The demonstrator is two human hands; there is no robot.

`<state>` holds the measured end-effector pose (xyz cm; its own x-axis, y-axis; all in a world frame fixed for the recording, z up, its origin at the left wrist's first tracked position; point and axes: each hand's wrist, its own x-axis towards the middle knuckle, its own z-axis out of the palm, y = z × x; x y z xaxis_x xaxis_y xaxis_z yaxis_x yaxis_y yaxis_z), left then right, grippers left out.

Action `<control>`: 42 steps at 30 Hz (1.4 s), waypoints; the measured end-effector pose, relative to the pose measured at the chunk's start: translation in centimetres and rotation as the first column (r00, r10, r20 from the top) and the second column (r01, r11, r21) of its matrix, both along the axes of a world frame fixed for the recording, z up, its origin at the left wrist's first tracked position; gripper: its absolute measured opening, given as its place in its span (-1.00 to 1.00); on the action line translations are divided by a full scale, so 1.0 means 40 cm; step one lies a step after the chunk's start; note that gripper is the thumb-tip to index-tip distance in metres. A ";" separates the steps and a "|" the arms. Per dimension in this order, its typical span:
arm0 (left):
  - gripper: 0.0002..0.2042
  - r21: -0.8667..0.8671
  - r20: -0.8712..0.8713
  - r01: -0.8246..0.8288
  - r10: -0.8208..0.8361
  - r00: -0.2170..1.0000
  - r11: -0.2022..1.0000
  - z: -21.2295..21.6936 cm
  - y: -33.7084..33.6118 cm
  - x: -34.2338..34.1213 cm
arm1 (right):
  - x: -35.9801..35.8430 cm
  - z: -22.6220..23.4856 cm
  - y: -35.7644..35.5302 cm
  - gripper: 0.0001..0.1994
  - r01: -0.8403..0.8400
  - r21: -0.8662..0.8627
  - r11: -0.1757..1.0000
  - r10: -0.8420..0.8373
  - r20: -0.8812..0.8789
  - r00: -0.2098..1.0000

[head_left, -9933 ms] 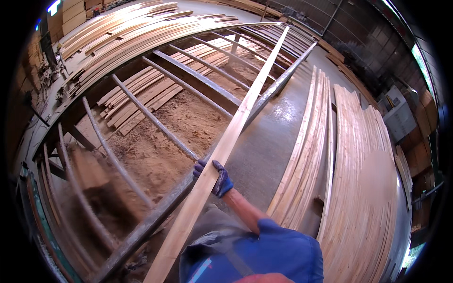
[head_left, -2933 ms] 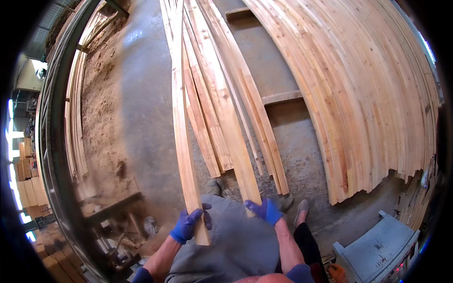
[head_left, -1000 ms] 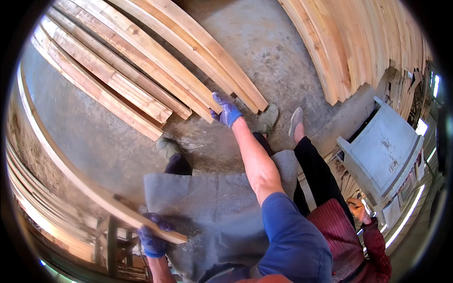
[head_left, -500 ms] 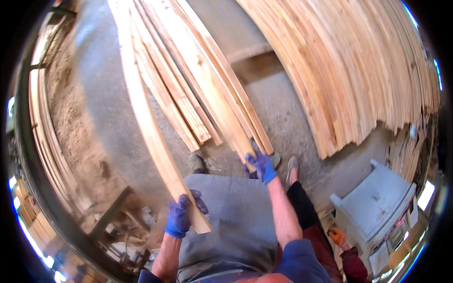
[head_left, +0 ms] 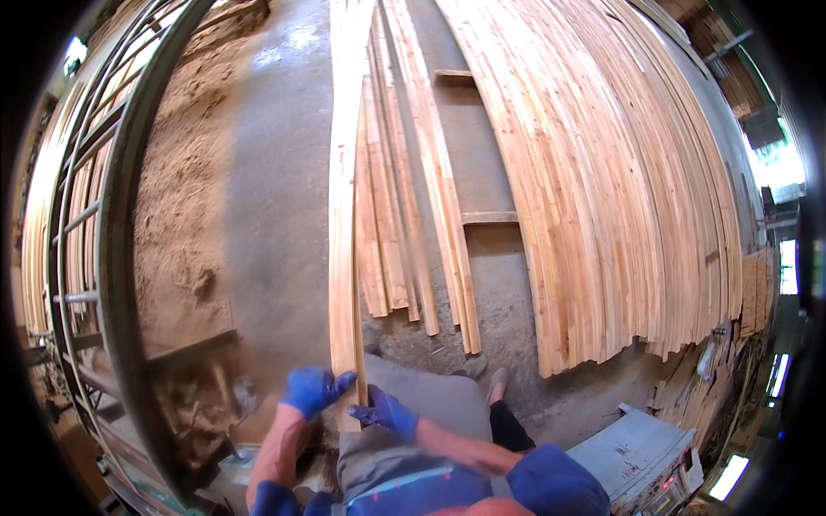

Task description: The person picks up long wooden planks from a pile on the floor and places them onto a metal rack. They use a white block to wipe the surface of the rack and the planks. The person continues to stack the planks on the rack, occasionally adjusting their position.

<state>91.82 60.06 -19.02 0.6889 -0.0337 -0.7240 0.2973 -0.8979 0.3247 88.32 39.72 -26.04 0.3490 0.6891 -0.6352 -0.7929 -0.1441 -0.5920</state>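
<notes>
My left hand (head_left: 317, 390), in a blue-purple glove, closes on the left edge of a long pale wooden board (head_left: 342, 284) near its near end. On the opposite edge, my right hand (head_left: 387, 413) grips the same end, also gloved, its fingertips at the wood. The board runs away from me, its near end over my grey apron (head_left: 430, 391). A lengthwise line along its right side may be a second board lying against it; I cannot tell. Just right of it, several loose boards (head_left: 443, 232) lie side by side with uneven near ends.
A wide layer of boards (head_left: 594, 198) covers the right, with wooden crosspieces (head_left: 490, 218) at its left edge. A green metal rack (head_left: 116, 232) and sawdust (head_left: 185, 181) are on the left. Another person's dark-trousered leg (head_left: 509, 426) stands near a grey cabinet (head_left: 632, 456) at lower right.
My right hand has let go of the other board and come left to the end of the board in my left hand. That board now points straighter ahead. The view has swung right.
</notes>
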 end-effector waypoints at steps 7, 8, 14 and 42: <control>-0.59 -0.738 -0.362 -0.653 0.717 0.596 0.170 -0.086 0.337 0.148 | 0.017 0.198 0.299 -0.41 -0.246 -0.020 0.969 0.246 0.028 0.969; -0.63 -0.753 -0.342 -0.638 0.734 0.587 0.159 -0.085 0.350 0.169 | 0.036 0.216 0.324 -0.40 -0.340 -0.034 0.940 0.340 0.012 0.940; -0.57 -0.784 0.026 -0.393 0.658 0.753 0.481 0.143 0.491 0.057 | 0.423 0.117 0.467 -0.45 -0.426 0.275 0.862 0.430 0.050 0.902; -0.51 -0.699 -0.149 -0.577 0.704 0.695 0.422 0.163 1.507 1.384 | 1.483 0.121 1.554 -0.40 -0.424 0.421 0.802 0.435 0.076 0.897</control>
<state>147.20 120.35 -12.49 0.8089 0.0568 -0.5852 0.5853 0.0157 0.8106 147.63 101.88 -21.18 -0.0570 0.9644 -0.2581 -0.7227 -0.2182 -0.6559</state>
